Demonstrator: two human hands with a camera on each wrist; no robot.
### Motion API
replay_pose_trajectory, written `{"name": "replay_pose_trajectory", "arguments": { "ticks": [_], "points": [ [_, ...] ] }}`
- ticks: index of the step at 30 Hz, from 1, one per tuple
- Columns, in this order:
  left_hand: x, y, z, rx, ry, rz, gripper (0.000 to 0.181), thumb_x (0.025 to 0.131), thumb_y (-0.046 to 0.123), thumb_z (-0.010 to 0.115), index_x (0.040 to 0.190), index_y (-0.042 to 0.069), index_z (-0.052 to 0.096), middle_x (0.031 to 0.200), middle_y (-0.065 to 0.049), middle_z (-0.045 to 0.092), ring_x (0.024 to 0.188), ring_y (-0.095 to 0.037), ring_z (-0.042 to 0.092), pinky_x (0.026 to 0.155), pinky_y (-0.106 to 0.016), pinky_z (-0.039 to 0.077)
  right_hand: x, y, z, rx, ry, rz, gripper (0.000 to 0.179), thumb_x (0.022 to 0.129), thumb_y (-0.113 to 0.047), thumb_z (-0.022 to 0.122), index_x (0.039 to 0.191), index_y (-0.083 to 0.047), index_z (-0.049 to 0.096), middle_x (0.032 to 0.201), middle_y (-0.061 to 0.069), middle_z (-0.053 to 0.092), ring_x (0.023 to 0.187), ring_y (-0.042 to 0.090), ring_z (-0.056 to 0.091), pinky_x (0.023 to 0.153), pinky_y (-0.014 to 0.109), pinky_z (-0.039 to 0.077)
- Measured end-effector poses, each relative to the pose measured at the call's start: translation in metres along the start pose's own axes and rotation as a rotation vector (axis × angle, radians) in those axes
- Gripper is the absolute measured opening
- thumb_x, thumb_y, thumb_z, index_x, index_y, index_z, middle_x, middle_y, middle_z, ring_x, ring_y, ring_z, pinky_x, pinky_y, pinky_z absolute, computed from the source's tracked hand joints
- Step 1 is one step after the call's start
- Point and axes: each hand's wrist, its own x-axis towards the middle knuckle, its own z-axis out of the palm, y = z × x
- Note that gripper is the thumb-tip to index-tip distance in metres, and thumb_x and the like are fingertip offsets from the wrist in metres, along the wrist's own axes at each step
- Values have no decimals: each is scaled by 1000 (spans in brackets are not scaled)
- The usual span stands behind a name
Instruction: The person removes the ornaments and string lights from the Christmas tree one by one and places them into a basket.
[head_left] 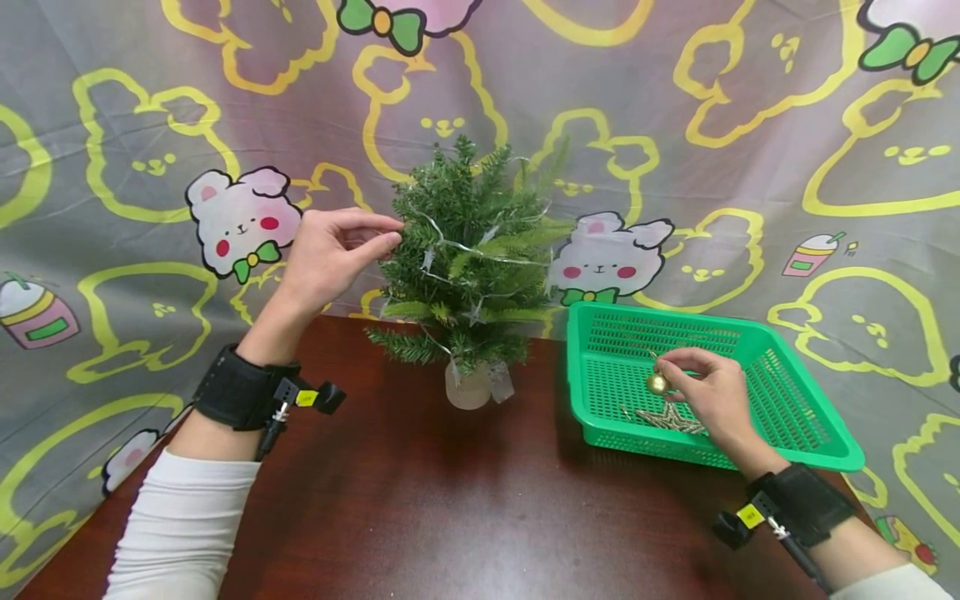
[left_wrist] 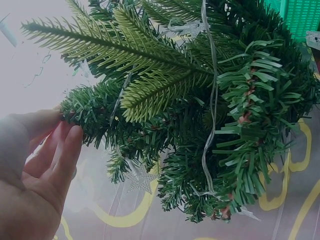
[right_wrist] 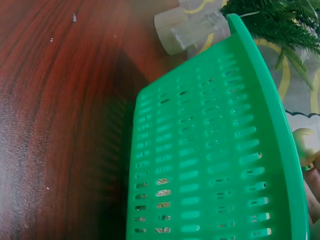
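Observation:
A small artificial Christmas tree [head_left: 465, 258] stands in a pale round pot [head_left: 467, 387], wound with a clear wire of star lights [left_wrist: 137, 177]. At its left side, my left hand [head_left: 330, 250] pinches the tip of a green branch [left_wrist: 87, 110] between thumb and fingers. My right hand [head_left: 708, 387] is over the green basket [head_left: 720, 321] and pinches a small gold ball ornament [head_left: 657, 383] near its top. Below that hand, a glittery gold star ornament [head_left: 667, 417] lies in the basket. In the right wrist view the basket wall hides most of the right hand.
The basket sits on the dark reddish wooden table [head_left: 450, 500], to the right of the tree. A clear tag-like piece [head_left: 500, 382] hangs beside the pot. Close behind, a grey cloth [head_left: 300, 125] with cartoon animals drapes down to the table's back edge.

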Motion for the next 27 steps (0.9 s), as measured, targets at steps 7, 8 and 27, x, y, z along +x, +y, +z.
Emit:
{"name": "replay_pose_trajectory", "arguments": {
  "ticks": [7, 8, 27],
  "points": [
    [0, 0, 0, 6, 0, 0, 18, 90, 12, 73, 106, 5, 77, 85, 15, 72, 69, -3, 70, 56, -14, 50, 4, 3, -5, -95, -62, 63, 28, 95, -26, 67, 107, 0, 71, 85, -4, 75, 65, 5, 72, 58, 28, 61],
    [0, 0, 0, 4, 0, 1, 18, 90, 12, 73, 106, 5, 78, 84, 15, 72, 69, -3, 70, 56, -14, 50, 4, 3, -6, -111, -71, 68, 28, 96, -25, 67, 107, 0, 71, 88, 2, 76, 66, 6, 72, 58, 28, 61],
    [0, 1, -1, 24, 0, 5, 18, 91, 15, 73, 105, 7, 78, 84, 16, 71, 69, -1, 70, 55, -15, 50, 21, 8, -10, -387, -380, 205, 19, 94, -21, 67, 102, -4, 73, 82, 10, 75, 69, 22, 70, 62, 38, 60]
  ]
}}
